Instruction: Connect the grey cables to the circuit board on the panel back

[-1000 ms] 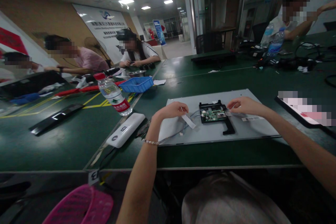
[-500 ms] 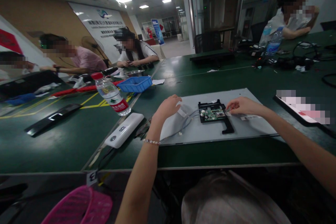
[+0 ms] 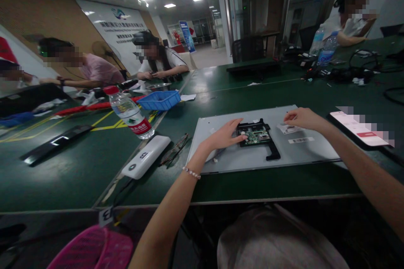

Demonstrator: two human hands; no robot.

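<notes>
Circuit board (image 3: 257,136) lies close by the loosely spread left hand (image 3: 221,135), the right hand (image 3: 300,118) pinching a translucent film (image 3: 288,129).

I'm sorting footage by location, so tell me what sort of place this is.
Likely a shared electronics workroom, perhaps in an office: a circuit board lies on a grey panel, and other people sit around the green tables.

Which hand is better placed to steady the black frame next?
Probably the left hand: it is at the left end of the black frame. The right hand is apart from it and holds a pale piece.
</notes>
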